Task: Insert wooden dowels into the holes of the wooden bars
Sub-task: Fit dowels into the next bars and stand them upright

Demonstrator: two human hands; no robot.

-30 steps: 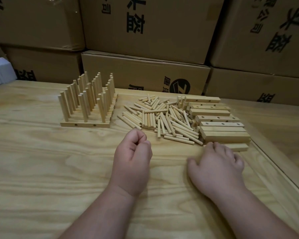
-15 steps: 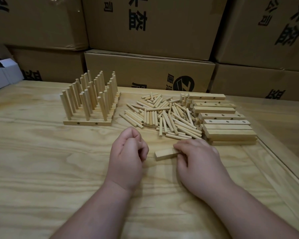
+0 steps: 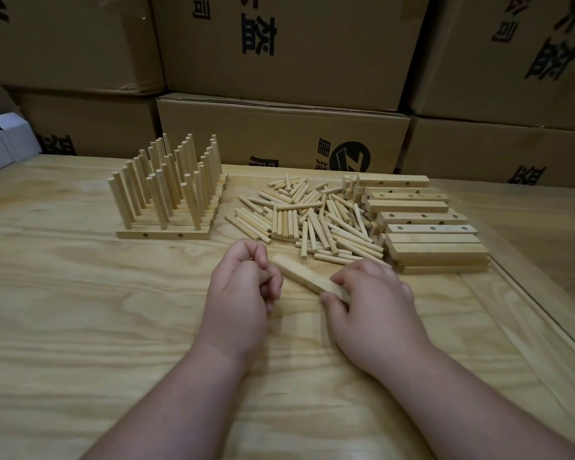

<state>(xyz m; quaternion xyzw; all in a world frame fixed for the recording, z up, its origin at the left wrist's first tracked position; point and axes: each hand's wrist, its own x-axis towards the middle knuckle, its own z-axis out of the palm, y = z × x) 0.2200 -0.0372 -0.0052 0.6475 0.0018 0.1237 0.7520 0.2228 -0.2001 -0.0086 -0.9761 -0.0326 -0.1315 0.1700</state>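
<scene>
Right hand (image 3: 372,293) pinches a bar (image 3: 307,276) flat on the counter (image 3: 80,310) for loading; left hand (image 3: 243,283) curls, contents unclear.

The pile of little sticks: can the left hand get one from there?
Probably yes. The loose dowels lie just beyond the left hand on open table, nothing between. But its fingers are curled, perhaps already holding something, while the right hand holds the bar.
</scene>
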